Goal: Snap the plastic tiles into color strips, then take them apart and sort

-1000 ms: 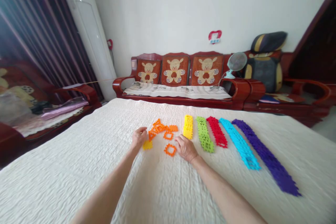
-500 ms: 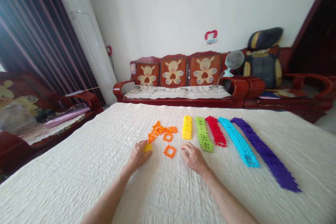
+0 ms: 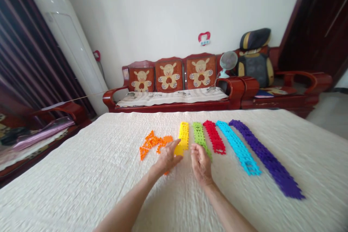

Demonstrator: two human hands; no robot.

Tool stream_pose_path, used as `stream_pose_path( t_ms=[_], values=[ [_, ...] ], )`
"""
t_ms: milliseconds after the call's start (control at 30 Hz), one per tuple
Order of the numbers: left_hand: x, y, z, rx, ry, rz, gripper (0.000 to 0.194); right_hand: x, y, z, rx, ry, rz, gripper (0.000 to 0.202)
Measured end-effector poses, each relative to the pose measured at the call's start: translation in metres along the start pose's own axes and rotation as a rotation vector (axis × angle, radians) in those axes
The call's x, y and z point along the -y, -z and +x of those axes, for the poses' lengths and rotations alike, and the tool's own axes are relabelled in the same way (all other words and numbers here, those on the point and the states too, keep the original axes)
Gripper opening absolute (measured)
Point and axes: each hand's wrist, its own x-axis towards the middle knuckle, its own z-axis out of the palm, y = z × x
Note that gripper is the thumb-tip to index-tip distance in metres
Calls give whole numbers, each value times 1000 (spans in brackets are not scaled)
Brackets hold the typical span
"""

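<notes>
Between the thumb and fingers of my left hand (image 3: 168, 157) is a yellow plastic tile (image 3: 178, 150), held at the near end of a yellow strip (image 3: 184, 130) of joined tiles. It overlaps that end in view; whether the two are linked I cannot tell. My right hand (image 3: 201, 166) is loosely curled beside the green strip (image 3: 199, 134), covering part of its near end, and nothing shows in its fingers. Several orange pieces (image 3: 149, 144) lie left of my left hand, some partly hidden by it.
Right of the green strip lie a red strip (image 3: 214, 137), a light-blue strip (image 3: 239, 146) and a long purple strip (image 3: 268, 159). All rest on a white quilted cover (image 3: 81, 174). Beyond it stand a wooden sofa (image 3: 174, 108) and a small fan (image 3: 228, 61).
My left hand has carried the yellow tile rightward from beside the orange pieces to the near end of the yellow strip. My right hand now sits nearer the green strip. The view has turned right.
</notes>
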Motion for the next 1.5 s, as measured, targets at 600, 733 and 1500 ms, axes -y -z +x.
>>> stream_pose_path(
  t_ms=[600,733,1500],
  values=[
    [3,-17,15,-105,-120,83,62,-7,-5,-1,49,40,-68,23],
    [7,-12,7,-80,-36,169,54,-6,-7,-2,94,47,-120,22],
    [30,26,21,109,49,443,26,-14,-6,0,200,1,-189,32]
  ],
)
